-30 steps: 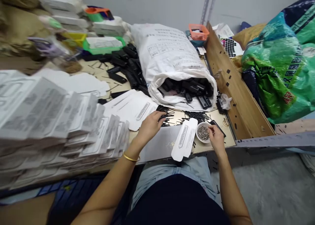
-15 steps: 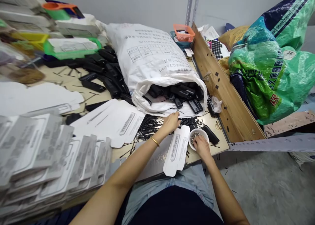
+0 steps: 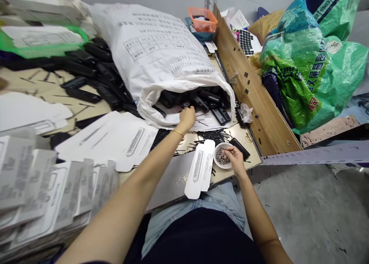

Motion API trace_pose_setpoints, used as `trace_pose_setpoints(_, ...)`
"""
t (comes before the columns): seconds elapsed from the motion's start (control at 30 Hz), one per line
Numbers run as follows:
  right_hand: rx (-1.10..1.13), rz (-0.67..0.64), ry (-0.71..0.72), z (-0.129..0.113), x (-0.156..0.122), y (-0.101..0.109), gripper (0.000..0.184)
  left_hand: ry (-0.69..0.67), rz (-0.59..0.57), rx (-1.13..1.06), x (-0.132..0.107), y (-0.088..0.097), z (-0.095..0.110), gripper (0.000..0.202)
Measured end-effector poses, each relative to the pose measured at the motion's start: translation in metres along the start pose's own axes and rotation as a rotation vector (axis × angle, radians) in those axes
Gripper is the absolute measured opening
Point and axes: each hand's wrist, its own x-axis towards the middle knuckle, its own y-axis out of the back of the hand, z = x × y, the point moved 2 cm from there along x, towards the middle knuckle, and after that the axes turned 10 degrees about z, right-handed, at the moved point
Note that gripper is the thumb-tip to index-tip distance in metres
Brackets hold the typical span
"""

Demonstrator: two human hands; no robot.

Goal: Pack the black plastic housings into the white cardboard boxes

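My left hand (image 3: 188,118), a gold bangle at its wrist, reaches into the mouth of the white woven sack (image 3: 161,52). Its fingers close on a black plastic piece (image 3: 186,104) at the front of the pile of black plastic pieces (image 3: 211,96) inside. Over a small white bowl (image 3: 218,165) of tiny shiny metal parts, which look like screws (image 3: 221,157), my right hand (image 3: 235,160) has its fingertips pinched together. Whatever is between them is too small to make out. A flat white printed carton (image 3: 198,169) lies left of the bowl.
Thin black sticks (image 3: 211,135) lie before the sack. Flattened cartons (image 3: 109,139) and stacked cartons (image 3: 66,191) fill the left, with black pieces (image 3: 98,71) behind. A wooden board (image 3: 248,87) edges the right side; green bags (image 3: 311,67) stand beyond it.
My left hand has moved forward from the sack's front edge into its mouth and onto a black plastic piece. My right hand has lifted slightly from among the metal parts. The view has shifted.
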Motion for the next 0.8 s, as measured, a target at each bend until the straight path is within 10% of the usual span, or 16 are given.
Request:
trace_pose_setpoints(0.2, 0.380, -0.108, -0.235, 0.001, -0.008, -0.014, 0.022, -0.063, 0.249, -0.476, -0.069, 0.057, -0.052, 0.035)
trace_pose_setpoints(0.3, 0.357, -0.125, -0.192, -0.002, -0.017, -0.034, 0.021, 0.287, 0.320, -1.068, -0.119, 0.062, -0.056, 0.033)
trace_pose_setpoints(0.43, 0.257, -0.109, -0.039, -0.012, -0.031, -0.062, 0.020, 0.963, 0.066, -1.816, -0.168, 0.045, -0.040, 0.023)
trace_pose_setpoints(0.57, 0.114, -0.057, 0.135, -0.020, -0.046, -0.074, 0.013, 1.211, 0.024, -2.023, -0.186, 0.037, -0.033, 0.014)
trace_pose_setpoints(0.8, 0.014, -0.003, 0.260, -0.023, -0.066, -0.079, 0.011, 1.245, 0.028, -2.127, -0.197, 0.036, -0.031, 0.020)
